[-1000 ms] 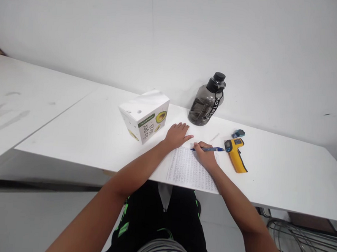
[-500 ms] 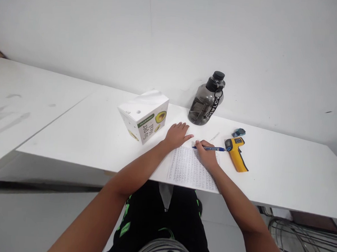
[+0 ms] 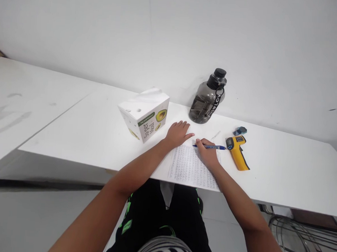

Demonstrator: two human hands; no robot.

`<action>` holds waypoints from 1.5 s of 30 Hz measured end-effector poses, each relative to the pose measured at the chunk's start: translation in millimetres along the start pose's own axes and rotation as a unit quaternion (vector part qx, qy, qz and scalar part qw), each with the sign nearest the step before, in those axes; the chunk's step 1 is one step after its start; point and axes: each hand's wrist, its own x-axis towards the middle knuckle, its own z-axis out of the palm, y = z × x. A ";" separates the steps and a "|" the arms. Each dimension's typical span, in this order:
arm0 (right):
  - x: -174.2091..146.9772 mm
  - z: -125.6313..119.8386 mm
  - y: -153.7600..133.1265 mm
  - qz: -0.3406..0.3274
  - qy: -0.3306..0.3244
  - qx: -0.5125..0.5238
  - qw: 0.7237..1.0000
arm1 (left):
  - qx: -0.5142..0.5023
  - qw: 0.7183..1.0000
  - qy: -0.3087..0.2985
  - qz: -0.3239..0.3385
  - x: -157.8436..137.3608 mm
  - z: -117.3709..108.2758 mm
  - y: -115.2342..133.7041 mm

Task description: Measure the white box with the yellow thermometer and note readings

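A sheet of paper (image 3: 193, 167) covered in rows of handwriting lies at the table's front edge. My right hand (image 3: 207, 153) grips a blue pen (image 3: 216, 147) over the sheet's upper part; the pen lies nearly level, its tip pointing left. Whether the tip touches the paper I cannot tell. Flat at the sheet's upper left rests my left hand (image 3: 178, 135), fingers stretched out and thumb towards the pen. Just right of the pen's back end is a yellow infrared thermometer gun (image 3: 239, 155).
A white avocado-printed box (image 3: 150, 119) stands left of my left hand. Behind the hands, a dark translucent water bottle (image 3: 206, 99) stands by the wall. A small dark teal item (image 3: 240, 130) lies behind the thermometer. Below the table at right is a wire rack (image 3: 301, 240).
The view has shifted very slightly. Both hands keep nearly the same pose, with the pen still in my right hand.
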 end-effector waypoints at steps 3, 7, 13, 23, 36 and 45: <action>0.3 -0.3 0.1 -0.001 -0.006 -0.003 1.000 | 0.000 1.000 -0.005 -0.002 -0.2 -0.4 0.0; 1.1 0.2 1.2 -0.002 -0.006 -0.009 1.000 | -0.003 1.000 -0.009 -0.003 -0.3 0.3 -0.1; 1.5 0.6 3.4 0.001 -0.007 -0.015 1.000 | -0.013 1.000 -0.008 -0.005 0.3 0.6 -0.6; -0.3 0.2 -0.3 0.002 -0.009 -0.007 1.000 | -0.011 1.000 -0.008 -0.002 0.3 0.5 -0.8; 1.3 1.5 -1.2 0.015 0.024 0.025 0.999 | -0.003 1.000 -0.002 -0.002 -0.6 0.0 0.4; 3.5 2.0 1.6 0.020 0.017 0.030 0.999 | -0.007 1.000 -0.019 -0.006 -1.7 -3.1 2.3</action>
